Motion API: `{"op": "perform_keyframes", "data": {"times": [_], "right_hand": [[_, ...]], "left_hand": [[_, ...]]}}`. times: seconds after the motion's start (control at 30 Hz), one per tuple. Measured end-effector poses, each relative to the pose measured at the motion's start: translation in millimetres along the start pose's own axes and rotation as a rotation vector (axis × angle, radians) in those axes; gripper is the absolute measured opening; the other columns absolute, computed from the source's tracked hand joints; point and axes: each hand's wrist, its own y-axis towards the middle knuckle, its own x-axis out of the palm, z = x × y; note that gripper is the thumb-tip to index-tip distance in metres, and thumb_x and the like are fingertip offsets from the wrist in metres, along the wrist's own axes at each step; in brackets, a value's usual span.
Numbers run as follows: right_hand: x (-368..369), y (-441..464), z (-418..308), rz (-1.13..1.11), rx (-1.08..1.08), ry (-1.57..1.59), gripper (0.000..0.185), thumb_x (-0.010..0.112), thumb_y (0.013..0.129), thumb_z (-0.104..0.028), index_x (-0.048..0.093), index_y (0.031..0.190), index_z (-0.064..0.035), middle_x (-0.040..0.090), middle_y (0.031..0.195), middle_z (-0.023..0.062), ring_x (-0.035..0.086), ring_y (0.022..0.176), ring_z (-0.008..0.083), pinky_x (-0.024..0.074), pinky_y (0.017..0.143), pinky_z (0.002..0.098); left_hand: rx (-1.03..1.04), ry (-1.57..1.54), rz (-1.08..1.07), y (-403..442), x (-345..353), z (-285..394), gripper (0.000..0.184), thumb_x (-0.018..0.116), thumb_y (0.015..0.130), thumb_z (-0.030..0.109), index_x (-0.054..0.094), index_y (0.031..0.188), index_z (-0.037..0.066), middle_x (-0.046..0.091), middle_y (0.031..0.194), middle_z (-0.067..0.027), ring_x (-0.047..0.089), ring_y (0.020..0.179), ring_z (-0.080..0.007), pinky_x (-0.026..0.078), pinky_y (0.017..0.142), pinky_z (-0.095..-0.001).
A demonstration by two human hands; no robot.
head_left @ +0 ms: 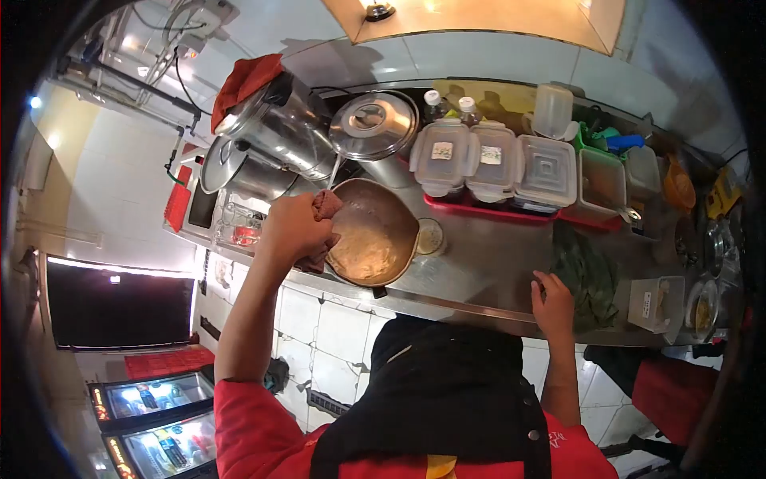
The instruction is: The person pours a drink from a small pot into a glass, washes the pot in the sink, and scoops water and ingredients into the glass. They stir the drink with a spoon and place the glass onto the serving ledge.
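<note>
My left hand (299, 227) is closed around a folded reddish-brown cloth (325, 205) at the left rim of a round pan (375, 203). Whether the fingers also grip the pan through the cloth is hidden. Pale yellowish-brown contents (363, 254) cover the lower part of the pan's inside. Over the counter's front edge, my right hand (552, 302) is open and holds nothing. Just right of it, a dark green cloth (586, 275) lies crumpled on the steel counter (487, 275). Close to the pan's right side is a small round container (431, 237).
Behind the pan stand a lidded steel pot (375, 128) and a large steel pot (287, 128) topped with a red cloth (243, 88). Lidded plastic boxes (491, 160) sit in a red tray (471, 206). A clear bin (656, 305) rests at the right.
</note>
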Motion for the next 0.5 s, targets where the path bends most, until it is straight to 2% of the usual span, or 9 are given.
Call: {"op": "perform_keyframes", "data": {"times": [0.13,0.23,0.33,0.4,0.47,0.5], "right_hand": [[15.3,-7.8,-39.8,-0.027,0.055,-0.059,0.026,0.062,0.096,-0.016,0.070,0.117,-0.0037,0.068,0.103,0.0159,0.068,0.091,0.0353,0.0538,0.081,0.0438],[35.6,-14.7,-85.3,-0.071,0.110,-0.089,0.024,0.062,0.095,-0.016,0.071,0.114,-0.0034,0.070,0.101,0.0176,0.069,0.090,0.0360,0.0541,0.080,0.0435],[76.2,-25.3,-111.7,-0.126,0.014,-0.193,0.024,0.064,0.092,-0.017,0.073,0.110,-0.0027,0.071,0.100,0.0197,0.070,0.090,0.0374,0.0542,0.080,0.0443],[103.1,-29.2,-143.6,-0.343,0.075,-0.182,0.025,0.065,0.090,-0.019,0.073,0.107,-0.0027,0.072,0.101,0.0212,0.070,0.093,0.0388,0.0544,0.082,0.0460],[140.6,-27.7,-169.0,-0.523,-0.065,-0.213,0.027,0.065,0.089,-0.018,0.072,0.110,-0.0035,0.072,0.101,0.0211,0.069,0.096,0.0403,0.0542,0.085,0.0471],[155.3,-21.3,-205.2,-0.618,-0.078,-0.259,0.029,0.063,0.090,-0.019,0.071,0.113,-0.0041,0.072,0.103,0.0213,0.068,0.098,0.0408,0.0541,0.087,0.0476]], "left_hand": [[0.006,-0.188,0.046,-8.2,33.4,-77.3,0.032,0.069,0.073,0.024,0.066,0.091,-0.002,0.069,0.081,-0.0253,0.069,0.081,-0.0437,0.055,0.075,-0.0486],[-0.025,-0.399,0.070,-21.1,65.4,-141.7,0.032,0.069,0.074,0.026,0.064,0.088,-0.002,0.067,0.074,-0.0221,0.067,0.071,-0.0416,0.052,0.065,-0.0479],[-0.115,-0.604,0.129,-51.6,103.0,-199.4,0.035,0.069,0.074,0.028,0.063,0.090,-0.002,0.064,0.070,-0.0224,0.066,0.067,-0.0414,0.050,0.062,-0.0473],[-0.187,-0.763,0.126,-77.4,132.9,-238.8,0.035,0.069,0.074,0.028,0.063,0.091,-0.002,0.063,0.070,-0.0236,0.064,0.067,-0.0428,0.049,0.061,-0.0473],[-0.248,-0.719,0.117,-107.8,147.8,-278.0,0.034,0.068,0.074,0.028,0.063,0.092,-0.001,0.063,0.070,-0.0247,0.063,0.067,-0.0447,0.048,0.061,-0.0477],[-0.327,-0.754,0.129,-124.3,153.3,-298.0,0.034,0.068,0.074,0.028,0.063,0.092,-0.001,0.063,0.071,-0.0251,0.062,0.067,-0.0453,0.049,0.062,-0.0476]]}}
